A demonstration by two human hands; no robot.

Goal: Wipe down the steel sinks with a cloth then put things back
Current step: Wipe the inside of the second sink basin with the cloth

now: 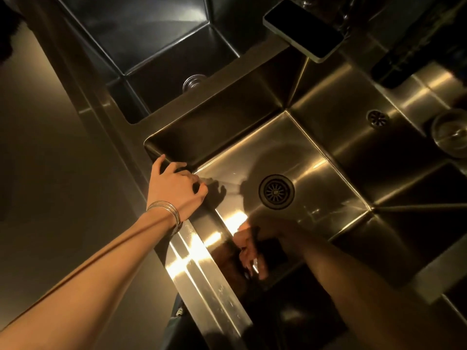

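Two steel sinks lie side by side. The near sink [316,137] is lit, with a round drain [276,192] in its floor; the far sink [156,46] is dark. My left hand [177,188], bangles on the wrist, grips the near sink's left rim, thumb along the edge and fingers curled over it. My right hand [252,251] reaches down inside the near sink against its front wall, deep in shadow. Its fingers are bent round what looks like a dark cloth [274,248], which is hard to make out.
A phone [303,29] lies face up on the ledge between the sinks at the back. A glass [452,132] stands on the right ledge, beside an overflow grille [377,118]. A dark block [417,46] sits at top right. The far sink has its own drain [193,82].
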